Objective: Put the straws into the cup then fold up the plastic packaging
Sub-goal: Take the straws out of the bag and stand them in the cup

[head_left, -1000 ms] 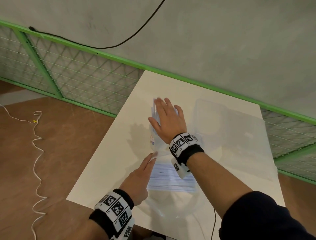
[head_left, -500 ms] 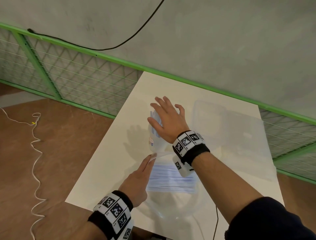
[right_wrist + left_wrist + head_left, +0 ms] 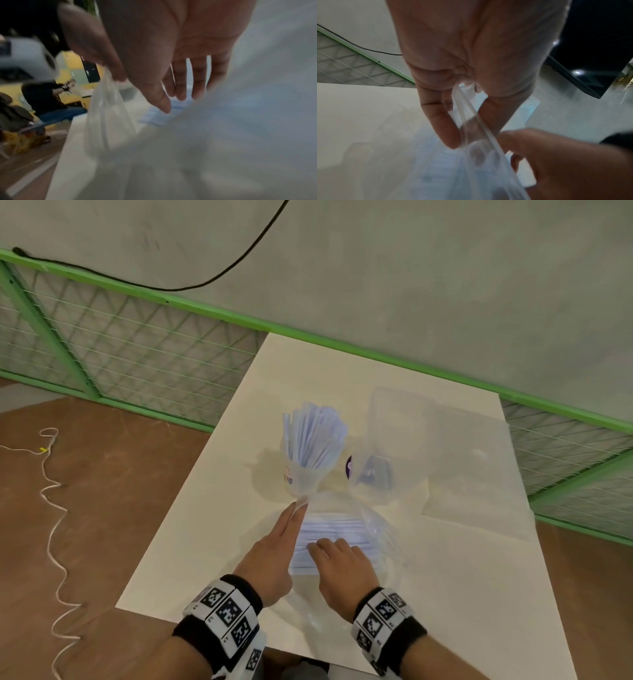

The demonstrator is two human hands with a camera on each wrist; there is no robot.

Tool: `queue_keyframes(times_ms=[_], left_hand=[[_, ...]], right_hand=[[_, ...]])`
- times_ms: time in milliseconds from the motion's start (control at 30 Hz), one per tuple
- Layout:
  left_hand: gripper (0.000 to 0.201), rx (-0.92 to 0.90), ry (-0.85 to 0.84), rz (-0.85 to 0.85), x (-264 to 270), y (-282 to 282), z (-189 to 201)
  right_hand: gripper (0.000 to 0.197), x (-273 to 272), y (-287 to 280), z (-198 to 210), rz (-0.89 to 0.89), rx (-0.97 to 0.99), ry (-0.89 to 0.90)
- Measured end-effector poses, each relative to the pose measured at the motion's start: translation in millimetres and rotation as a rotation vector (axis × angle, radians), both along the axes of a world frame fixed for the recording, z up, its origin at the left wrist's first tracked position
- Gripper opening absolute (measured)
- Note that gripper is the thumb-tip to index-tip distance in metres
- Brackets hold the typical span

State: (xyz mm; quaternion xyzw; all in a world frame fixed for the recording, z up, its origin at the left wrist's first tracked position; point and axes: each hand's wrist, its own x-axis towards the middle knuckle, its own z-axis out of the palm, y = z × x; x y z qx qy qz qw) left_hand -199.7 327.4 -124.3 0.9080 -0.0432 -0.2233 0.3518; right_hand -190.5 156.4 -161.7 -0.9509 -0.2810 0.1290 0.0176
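Observation:
A clear cup (image 3: 305,477) stands mid-table with a bunch of paper-wrapped straws (image 3: 313,436) upright in it. Nearer me lies the clear plastic bag (image 3: 373,529) with more wrapped straws (image 3: 329,529) flat inside. My left hand (image 3: 299,506) pinches the bag's edge beside the cup's base; in the left wrist view thumb and forefinger of the left hand (image 3: 471,136) grip the plastic bag (image 3: 476,135). My right hand (image 3: 329,544) reaches with straight fingers over the bagged straws. In the right wrist view the right hand (image 3: 173,104) hovers at the straws (image 3: 159,119), gripping nothing.
The white table (image 3: 205,542) ends close to me and on the left. A large clear plastic sheet (image 3: 472,467) lies at the right. Beside the cup is more clear plastic with a purple mark (image 3: 349,467). A green mesh fence (image 3: 137,354) runs behind.
My right hand left the top of the cup's straws and drew back toward me, onto the straws in the bag. The left hand kept its pinch on the bag's edge.

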Motion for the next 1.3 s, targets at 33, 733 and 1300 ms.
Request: queue_keyframes(times_ms=[33, 733, 1300], left_hand=[[0.112, -0.01, -0.001, 0.003, 0, -1, -1], [0.108, -0.016, -0.062, 0.015, 1, 6, -4], [0.111, -0.011, -0.037, 0.012, 1, 9, -3]], right_hand=[[0.058, -3, -2, -9, -0.027, -0.028, -0.007], [0.034, -2, 11, -27, -0.09, -0.135, -0.043], [0.021, 1, 19, -14, -0.012, -0.26, 0.078]])
